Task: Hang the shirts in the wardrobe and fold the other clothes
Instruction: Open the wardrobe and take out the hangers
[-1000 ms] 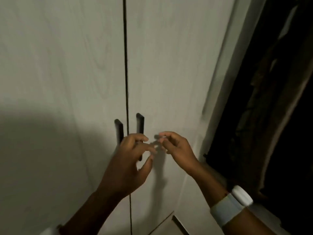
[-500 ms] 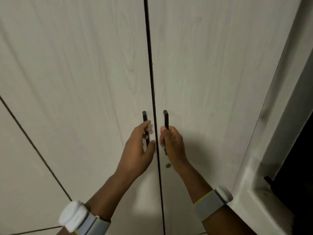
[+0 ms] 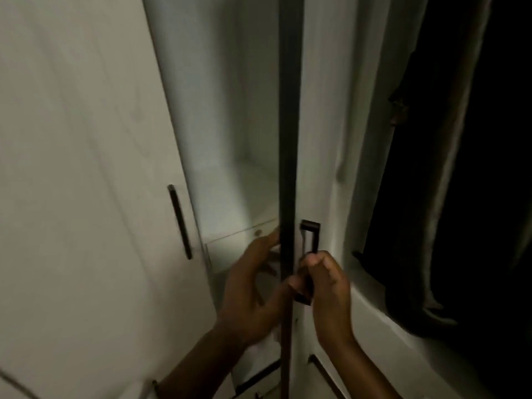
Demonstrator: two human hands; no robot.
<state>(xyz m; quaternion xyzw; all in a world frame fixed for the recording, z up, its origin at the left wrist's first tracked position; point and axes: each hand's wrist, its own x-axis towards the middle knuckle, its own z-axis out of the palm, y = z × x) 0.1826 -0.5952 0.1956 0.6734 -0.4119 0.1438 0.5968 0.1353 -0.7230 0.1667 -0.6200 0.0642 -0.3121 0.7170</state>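
The right hand (image 3: pixel 328 286) has its fingers curled around the black handle (image 3: pixel 309 240) of the right wardrobe door (image 3: pixel 322 125), which stands partly open. The left hand (image 3: pixel 253 286) rests with relaxed fingers at the door's dark edge; no shirts are visible. I think it is best to pull evenly, both doors fully wide, before bringing clothes.

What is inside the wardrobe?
Through the gap in the wardrobe, only pale walls and a shelf show. The right door hides the rest; no clothes are visible.
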